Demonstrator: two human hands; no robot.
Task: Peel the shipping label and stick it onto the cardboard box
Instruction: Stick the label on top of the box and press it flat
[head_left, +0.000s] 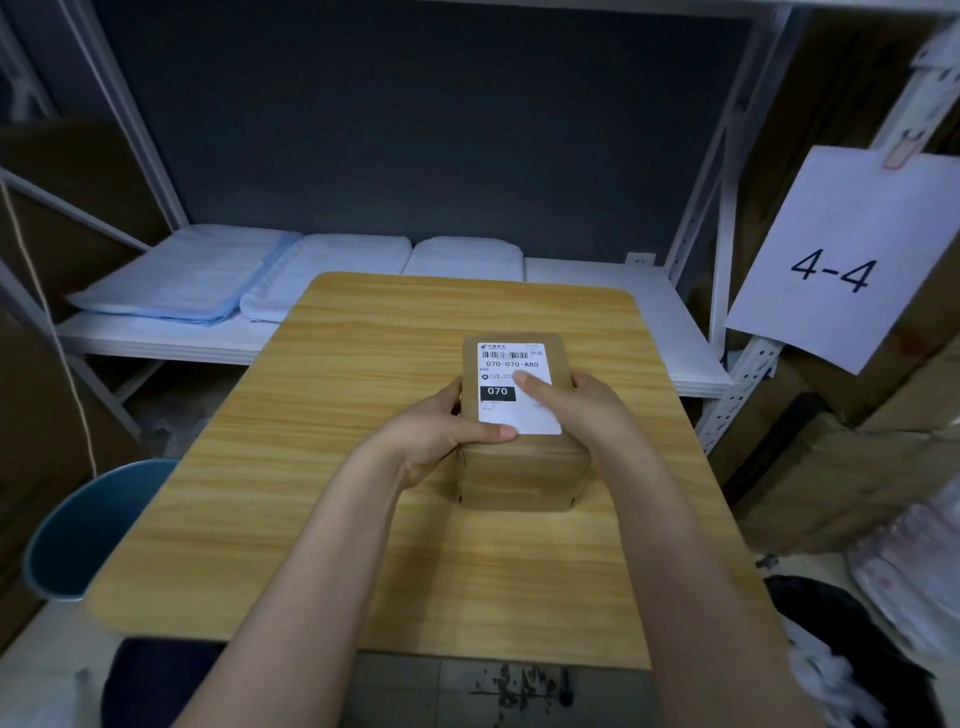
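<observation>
A brown cardboard box (522, 475) stands on the wooden table (332, 457), near its middle. A white shipping label (511, 379) with a barcode and "070" lies flat on the box's top face. My left hand (441, 434) grips the box's left side, its thumb resting on the label's near left corner. My right hand (576, 402) clasps the right side, with its thumb pressed on the label's middle right area.
Behind the table runs a white metal shelf (623, 312) with folded pale blue and white cloths (260, 275). A blue bin (88, 530) stands at the left. A "4-4" paper sign (841, 260) hangs right, above stacked cartons (831, 467).
</observation>
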